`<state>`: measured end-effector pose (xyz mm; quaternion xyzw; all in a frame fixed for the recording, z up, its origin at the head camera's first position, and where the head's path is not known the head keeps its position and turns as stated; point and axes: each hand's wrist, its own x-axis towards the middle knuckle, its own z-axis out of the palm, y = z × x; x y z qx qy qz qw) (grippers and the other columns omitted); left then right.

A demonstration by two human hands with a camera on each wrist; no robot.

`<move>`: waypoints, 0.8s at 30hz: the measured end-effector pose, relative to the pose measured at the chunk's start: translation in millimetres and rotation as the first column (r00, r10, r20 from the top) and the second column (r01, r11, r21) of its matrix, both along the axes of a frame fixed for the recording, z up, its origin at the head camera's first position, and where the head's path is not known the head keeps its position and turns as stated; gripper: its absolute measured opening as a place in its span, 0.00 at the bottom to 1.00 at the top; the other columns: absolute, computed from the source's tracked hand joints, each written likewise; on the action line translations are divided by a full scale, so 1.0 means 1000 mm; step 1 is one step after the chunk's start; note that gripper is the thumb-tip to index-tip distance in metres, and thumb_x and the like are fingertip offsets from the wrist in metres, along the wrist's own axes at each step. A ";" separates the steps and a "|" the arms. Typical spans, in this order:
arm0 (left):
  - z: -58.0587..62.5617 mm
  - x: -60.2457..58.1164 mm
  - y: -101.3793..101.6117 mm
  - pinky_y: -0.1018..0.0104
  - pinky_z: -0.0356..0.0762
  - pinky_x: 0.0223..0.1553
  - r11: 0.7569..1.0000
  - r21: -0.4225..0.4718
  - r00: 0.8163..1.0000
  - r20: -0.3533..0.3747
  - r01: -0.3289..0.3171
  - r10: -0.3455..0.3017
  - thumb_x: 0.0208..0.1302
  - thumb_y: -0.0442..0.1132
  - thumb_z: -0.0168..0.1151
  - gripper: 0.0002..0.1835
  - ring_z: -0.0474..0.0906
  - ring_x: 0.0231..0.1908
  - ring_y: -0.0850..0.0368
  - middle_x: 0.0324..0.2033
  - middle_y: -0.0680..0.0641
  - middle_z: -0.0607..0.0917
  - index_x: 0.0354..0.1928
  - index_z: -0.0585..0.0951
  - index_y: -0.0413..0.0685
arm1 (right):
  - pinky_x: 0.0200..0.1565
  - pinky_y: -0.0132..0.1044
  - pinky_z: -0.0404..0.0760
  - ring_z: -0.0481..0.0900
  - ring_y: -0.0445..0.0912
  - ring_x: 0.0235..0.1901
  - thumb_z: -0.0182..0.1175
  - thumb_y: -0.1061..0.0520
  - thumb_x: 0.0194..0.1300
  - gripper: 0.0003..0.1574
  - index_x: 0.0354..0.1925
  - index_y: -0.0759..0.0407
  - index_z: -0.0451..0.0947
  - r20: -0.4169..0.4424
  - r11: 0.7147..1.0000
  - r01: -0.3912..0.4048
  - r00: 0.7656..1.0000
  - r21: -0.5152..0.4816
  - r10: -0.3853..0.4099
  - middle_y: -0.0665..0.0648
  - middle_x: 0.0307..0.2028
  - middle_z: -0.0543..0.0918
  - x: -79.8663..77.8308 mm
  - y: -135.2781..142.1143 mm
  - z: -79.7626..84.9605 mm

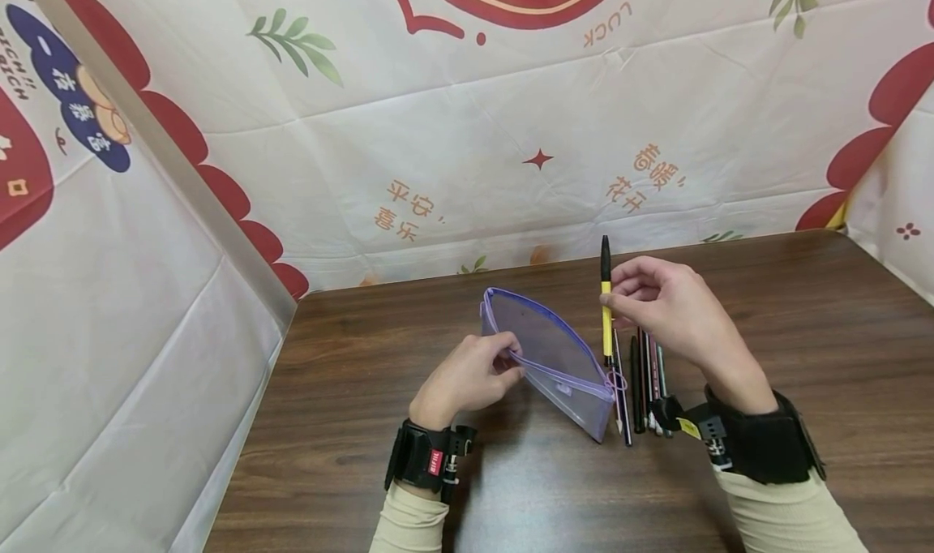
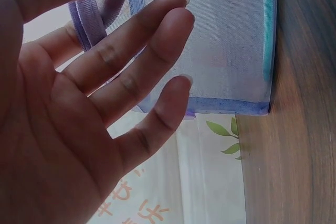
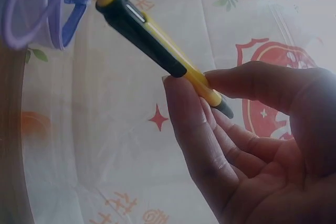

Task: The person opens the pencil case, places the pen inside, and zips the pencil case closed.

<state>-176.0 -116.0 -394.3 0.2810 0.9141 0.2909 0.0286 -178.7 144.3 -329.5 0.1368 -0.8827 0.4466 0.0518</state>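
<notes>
In the head view, my left hand (image 1: 467, 379) pinches the near rim of a purple mesh zip pouch (image 1: 547, 334), whose mouth gapes. The left wrist view shows the pouch's mesh side (image 2: 226, 40), with the other fingers loosely spread beside it. My right hand (image 1: 674, 306) holds a yellow-and-black pen (image 1: 607, 334) upright between thumb and fingers, just past the pouch's right end. In the right wrist view the pen (image 3: 157, 38) has a dark clip and a yellow end. Several pens and pencils (image 1: 645, 383) lie side by side beneath the right hand.
The wooden table (image 1: 343, 423) bears the pouch and pencils. A printed white cloth (image 1: 467, 156) hangs behind the table's far edge, and another cloth-covered panel (image 1: 146, 334) stands along the left. A purple loop (image 1: 616, 380) sits at the pouch's right corner.
</notes>
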 end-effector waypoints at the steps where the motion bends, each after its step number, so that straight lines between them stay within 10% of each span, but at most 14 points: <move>1: 0.000 0.000 0.000 0.73 0.77 0.33 1.000 -0.001 1.000 -0.001 0.000 0.000 0.59 0.42 0.62 0.06 0.76 0.30 0.68 0.29 0.55 0.83 0.37 0.79 0.51 | 0.26 0.30 0.83 0.84 0.42 0.25 0.61 0.51 0.62 0.21 0.44 0.68 0.74 0.002 1.000 -0.002 1.000 -0.006 0.002 0.63 0.33 0.83 0.000 -0.001 0.000; 24: 0.000 0.000 0.000 0.72 0.77 0.34 1.000 -0.011 1.000 0.007 -0.010 0.010 0.60 0.42 0.62 0.06 0.76 0.30 0.68 0.29 0.56 0.82 0.37 0.79 0.51 | 0.26 0.35 0.81 0.83 0.44 0.24 0.62 0.53 0.61 0.19 0.44 0.66 0.74 0.022 0.999 -0.031 0.999 0.012 0.031 0.61 0.32 0.83 0.000 -0.016 -0.005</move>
